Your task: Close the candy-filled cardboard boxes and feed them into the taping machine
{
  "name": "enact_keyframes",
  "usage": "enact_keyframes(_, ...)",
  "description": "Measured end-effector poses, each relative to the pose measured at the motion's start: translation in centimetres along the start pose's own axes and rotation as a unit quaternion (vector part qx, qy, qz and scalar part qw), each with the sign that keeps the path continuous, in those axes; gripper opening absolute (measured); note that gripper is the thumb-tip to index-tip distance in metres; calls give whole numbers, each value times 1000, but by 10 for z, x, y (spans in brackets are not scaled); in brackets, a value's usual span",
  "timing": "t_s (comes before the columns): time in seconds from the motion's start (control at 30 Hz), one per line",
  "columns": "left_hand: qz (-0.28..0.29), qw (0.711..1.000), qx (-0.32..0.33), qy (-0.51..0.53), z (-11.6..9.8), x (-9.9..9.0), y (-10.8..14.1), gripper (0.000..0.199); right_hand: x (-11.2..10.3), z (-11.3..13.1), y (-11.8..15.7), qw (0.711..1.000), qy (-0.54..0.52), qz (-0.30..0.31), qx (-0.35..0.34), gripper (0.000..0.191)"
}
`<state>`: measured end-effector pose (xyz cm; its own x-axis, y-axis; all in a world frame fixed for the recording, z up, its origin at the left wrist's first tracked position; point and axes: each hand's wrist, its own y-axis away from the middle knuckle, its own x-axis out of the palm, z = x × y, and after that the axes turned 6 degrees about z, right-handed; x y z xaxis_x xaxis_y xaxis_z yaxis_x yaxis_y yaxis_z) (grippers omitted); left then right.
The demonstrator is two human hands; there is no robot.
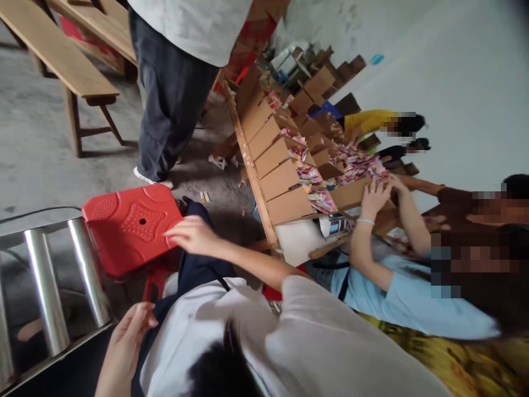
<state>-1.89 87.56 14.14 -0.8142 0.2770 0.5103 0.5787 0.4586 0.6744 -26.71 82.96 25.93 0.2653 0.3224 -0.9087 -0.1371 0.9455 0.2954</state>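
Touching one red stool (132, 226), the right hand (193, 235) has its grip apart, the left hand (126, 344) likewise

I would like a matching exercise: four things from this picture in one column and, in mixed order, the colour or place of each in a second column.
Things:
1. plastic stool
2. wooden bench
3. cardboard boxes
4. right hand

Colour or place:
A. brown, in a row on the table
B. red
C. at the edge of the stool seat
D. far across the concrete floor, pale wood

Pairs: 1-B, 2-D, 3-A, 4-C
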Motion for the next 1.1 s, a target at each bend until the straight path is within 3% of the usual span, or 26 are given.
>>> enact_keyframes(0.07, -3, 1000, 20, -10, -11, 17, -5, 55, -37, -48, 74, 975, 37, -162, 147, 29)
enact_keyframes(0.1, -10, 999, 39, -10, -16, 27, -10, 54, -55, -69, 110, 937, 71, -259, 222, 31)
enact_keyframes(0.17, -10, 998, 65, -17, -25, 49, -23, 54, -84, -105, 175, 805, 157, -428, 380, 37)
enact_keyframes(0.2, 0, 997, 67, -27, -29, 61, -31, 56, -95, -120, 201, 745, 178, -465, 445, 43)
enact_keyframes(0.23, 14, 997, 63, -41, -32, 74, -41, 58, -101, -134, 222, 709, 185, -471, 491, 48)
enact_keyframes(0.27, 32, 996, 58, -59, -35, 89, -51, 61, -104, -146, 238, 702, 177, -452, 521, 48)
enact_keyframes(0.37, 95, 985, 41, -135, -39, 141, -82, 69, -100, -172, 262, 756, 137, -365, 526, 27)
enact_keyframes(0.47, 171, 969, 16, -179, -36, 206, -105, 69, -88, -177, 279, 773, 138, -364, 500, 35)
enact_keyframes(0.6, 252, 946, -103, -175, -15, 292, -121, 66, -80, -155, 323, 771, 135, -419, 461, 49)
enact_keyframes(0.73, 342, 896, -226, -169, 17, 353, -116, 85, -86, -118, 372, 761, 145, -458, 436, 53)
enact_keyframes(0.83, 358, 879, -283, -137, 41, 379, -106, 96, -93, -85, 399, 770, 133, -468, 413, 48)
enact_keyframes(0.93, 306, 904, -280, -102, 58, 391, -94, 89, -95, -53, 413, 783, 76, -485, 381, 37)
enact_keyframes(1.0, 305, 907, -281, -69, 63, 389, -86, 72, -94, -35, 413, 799, 36, -486, 352, 33)
enact_keyframes(1.1, 338, 884, -322, -13, 58, 371, -72, 54, -99, -14, 403, 829, 16, -475, 295, 31)
